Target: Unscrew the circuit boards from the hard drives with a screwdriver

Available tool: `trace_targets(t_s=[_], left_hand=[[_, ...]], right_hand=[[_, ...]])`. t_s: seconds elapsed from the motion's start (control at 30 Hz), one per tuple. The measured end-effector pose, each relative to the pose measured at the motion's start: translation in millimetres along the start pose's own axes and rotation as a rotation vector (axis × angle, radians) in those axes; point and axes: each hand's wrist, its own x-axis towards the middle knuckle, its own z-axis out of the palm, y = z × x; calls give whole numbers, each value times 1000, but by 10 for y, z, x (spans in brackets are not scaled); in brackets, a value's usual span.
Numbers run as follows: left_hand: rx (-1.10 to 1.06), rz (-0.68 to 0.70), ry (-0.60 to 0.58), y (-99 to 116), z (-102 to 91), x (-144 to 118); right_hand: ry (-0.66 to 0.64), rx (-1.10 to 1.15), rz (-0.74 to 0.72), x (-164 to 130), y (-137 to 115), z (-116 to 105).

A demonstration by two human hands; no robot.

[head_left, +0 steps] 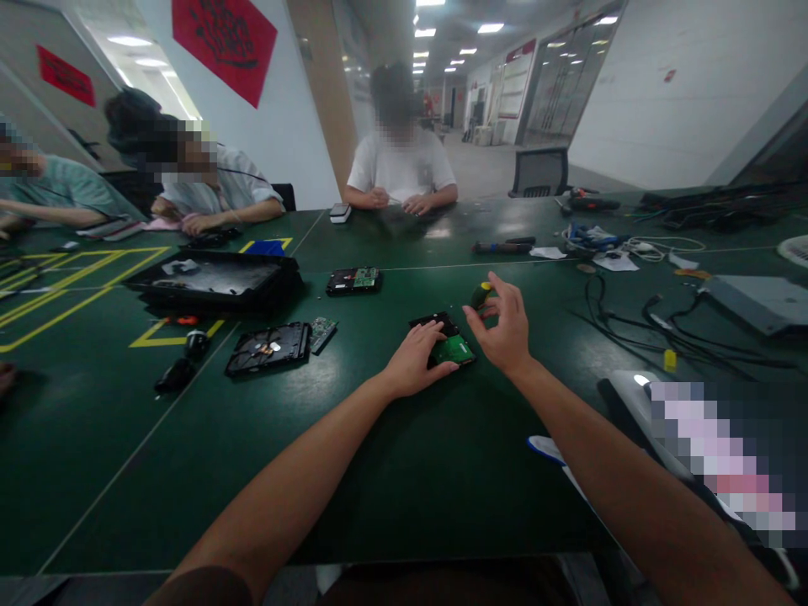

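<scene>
Left hand (417, 358) presses flat on the drive (445, 341) mid-desk (379, 488), right hand (502, 324) pinches a screwdriver (481, 295) just over its far right corner, and I reckon the tip could skid if that drive shifts.

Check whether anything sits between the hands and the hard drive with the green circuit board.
Nothing visible does. The left hand already rests on the black hard drive with the green circuit board; the right hand holds a black-and-yellow screwdriver right beside it.
</scene>
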Motion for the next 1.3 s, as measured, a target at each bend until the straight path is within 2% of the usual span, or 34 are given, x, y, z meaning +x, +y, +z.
trace_targets(t_s=[0.2,0.43,0.53,0.77,0.9,1.0,1.13,1.2,1.3], left_hand=[[-4,4,3,-3,-2,-5],[-2,7,-8,13,-19,-8],[0,5,-10,13,-19,-4],[7,-12,-17,24,-22,-7],[7,-17,-17,20,-17,0],[-1,-16,-13,19,-16,3],[-26,-19,-22,25,-24,-5],[-68,-36,6,20,-27,-10],[-221,-108,139,-14,-34,-12]], right_hand=[[-19,-29,40,14,4,-1],[149,-27,22,51,19,-59],[147,-98,54,50,111,-76],[1,-213,191,-2,403,-10],[-162,-238,270,-44,536,38],[-318,-310,387,-66,612,56],[-388,-378,487,-44,660,76],[-428,-398,512,-9,659,92],[-501,-453,580,54,649,125]])
